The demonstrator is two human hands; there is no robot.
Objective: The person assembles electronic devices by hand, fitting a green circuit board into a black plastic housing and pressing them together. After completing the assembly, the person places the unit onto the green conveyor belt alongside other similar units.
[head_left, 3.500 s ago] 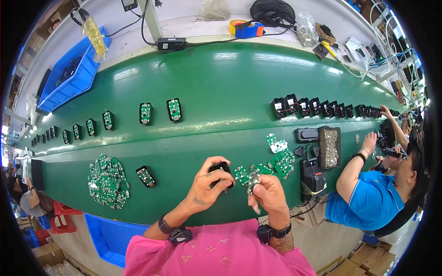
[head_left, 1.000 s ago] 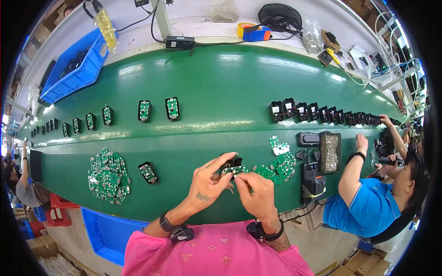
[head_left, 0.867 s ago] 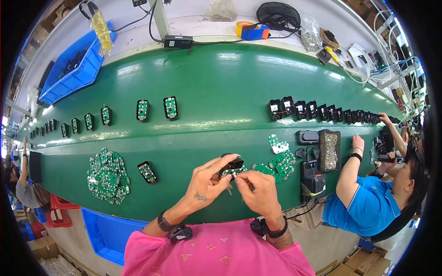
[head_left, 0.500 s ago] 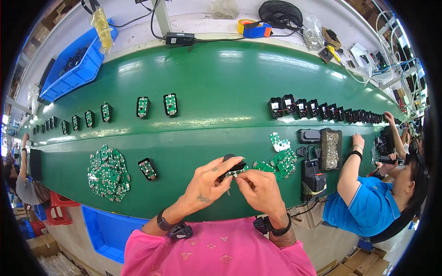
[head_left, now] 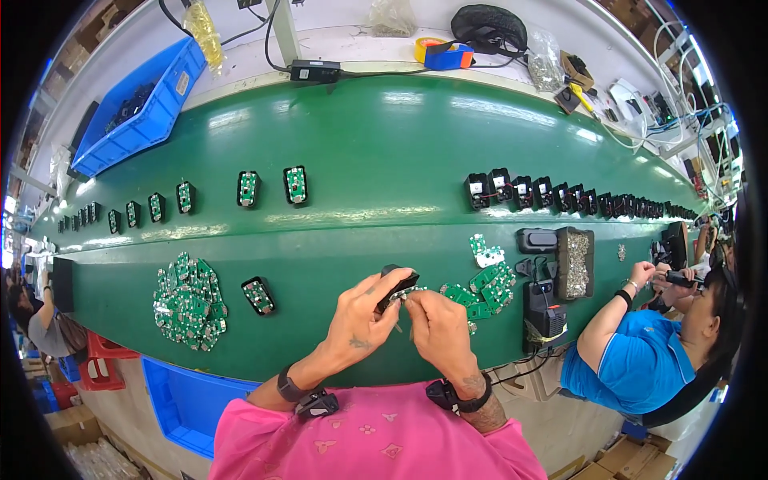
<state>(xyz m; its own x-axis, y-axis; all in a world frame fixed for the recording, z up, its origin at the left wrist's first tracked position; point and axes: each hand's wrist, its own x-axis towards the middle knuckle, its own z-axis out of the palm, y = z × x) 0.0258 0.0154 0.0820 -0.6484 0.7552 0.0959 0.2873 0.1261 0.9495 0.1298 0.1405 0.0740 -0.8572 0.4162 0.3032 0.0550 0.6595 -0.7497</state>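
Observation:
My left hand (head_left: 362, 320) is closed around a small black plastic housing (head_left: 398, 290), tilted above the near part of the green bench. Beside its lower edge, a bit of green and white circuit board (head_left: 405, 294) shows between my hands. My right hand (head_left: 438, 326) has its thumb and fingers pinched together at that edge; the fingertips hide what they grip. To the right lies a loose group of green circuit boards (head_left: 492, 286). A larger heap of boards (head_left: 190, 304) is on the left, with one board-filled black housing (head_left: 258, 296) next to it.
Board-filled housings (head_left: 249, 189) form a row at the left, open black housings (head_left: 544, 192) another at the right. A screw-filled tray (head_left: 574, 264) and black charger-like device (head_left: 546, 312) stand near a co-worker in blue (head_left: 632, 352). A blue crate (head_left: 140, 112) sits back left.
Both my hands have shifted slightly, and the black housing is tilted more, its opening turned differently. The co-worker at right has drawn a hand back toward the other; small parts now show on the bench there.

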